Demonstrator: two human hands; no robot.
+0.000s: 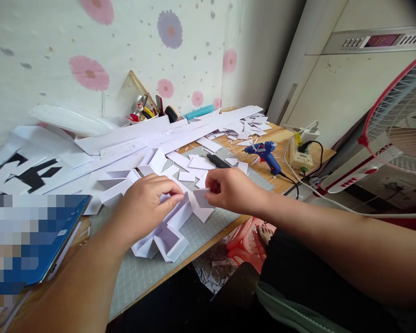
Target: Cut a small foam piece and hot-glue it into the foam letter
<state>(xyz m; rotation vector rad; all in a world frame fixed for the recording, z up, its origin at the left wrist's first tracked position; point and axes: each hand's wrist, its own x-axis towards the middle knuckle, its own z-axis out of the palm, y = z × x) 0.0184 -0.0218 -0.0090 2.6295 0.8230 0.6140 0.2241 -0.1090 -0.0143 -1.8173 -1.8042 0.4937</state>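
A folded white paper model [166, 233] lies on a grey cutting mat [138, 273] near the table's front edge. My left hand [145, 206] rests on top of the model, fingers curled and pressing a fold. Just to its right, my right hand [229, 189] pinches a small white paper piece [201, 198] that touches the model's right end. Loose white paper cut-outs [190, 164] lie scattered just behind both hands.
A blue glue gun [265, 155] stands at the right of the table, its cord leading to a power strip [300, 157]. A black pen-like tool [217, 161] lies behind my right hand. A tablet [31, 240] sits at the left. Long paper strips, a tool cup [143, 113] and a fan [398, 120] surround the table.
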